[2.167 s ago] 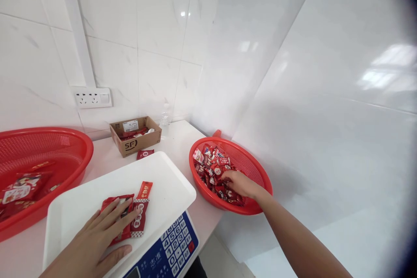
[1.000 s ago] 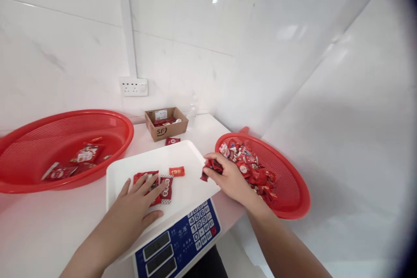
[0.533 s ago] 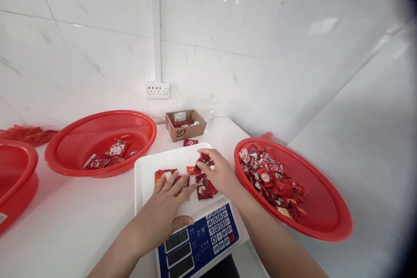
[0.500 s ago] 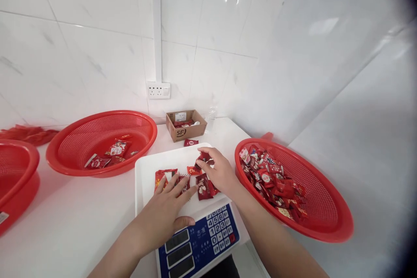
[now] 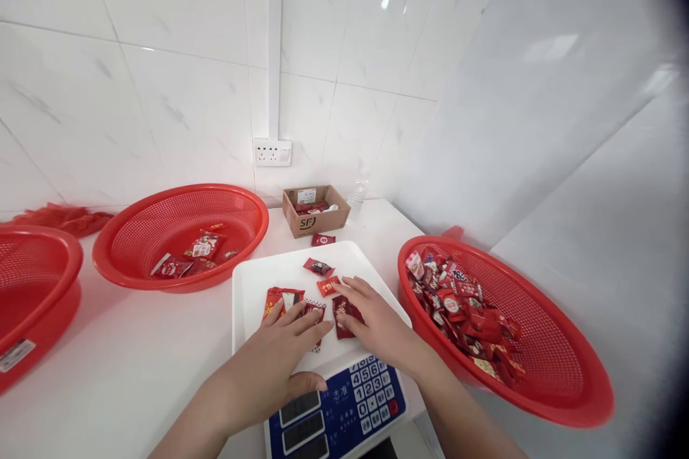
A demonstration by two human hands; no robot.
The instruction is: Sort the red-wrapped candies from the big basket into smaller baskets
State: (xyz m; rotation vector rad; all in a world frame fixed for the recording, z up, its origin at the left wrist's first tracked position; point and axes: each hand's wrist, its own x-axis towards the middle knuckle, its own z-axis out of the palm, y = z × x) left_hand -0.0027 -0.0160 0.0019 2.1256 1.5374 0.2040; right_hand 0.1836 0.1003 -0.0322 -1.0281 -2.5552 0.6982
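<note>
A white scale tray (image 5: 252,287) sits on a blue-faced scale (image 5: 344,405) in front of me. Several red candy packets (image 5: 317,267) lie on the tray. My left hand (image 5: 274,358) rests flat on the packets at the tray's near left, fingers spread. My right hand (image 5: 377,323) lies open on the tray beside it, fingertips touching a dark red packet (image 5: 342,315). Neither hand grips anything. To the right stands a red mesh basket (image 5: 543,380) holding a heap of red packets (image 5: 463,308).
A second red basket (image 5: 129,265) with a few packets stands at the back left, a third red basket (image 5: 32,287) at the far left edge. A small cardboard box (image 5: 316,209) and a loose packet (image 5: 323,239) sit near the tiled wall, under a socket (image 5: 272,152).
My right hand carried packets from the right basket to the tray, released them, and now lies flat nearer me. One packet lies alone at the tray's far side. The view has swung left.
</note>
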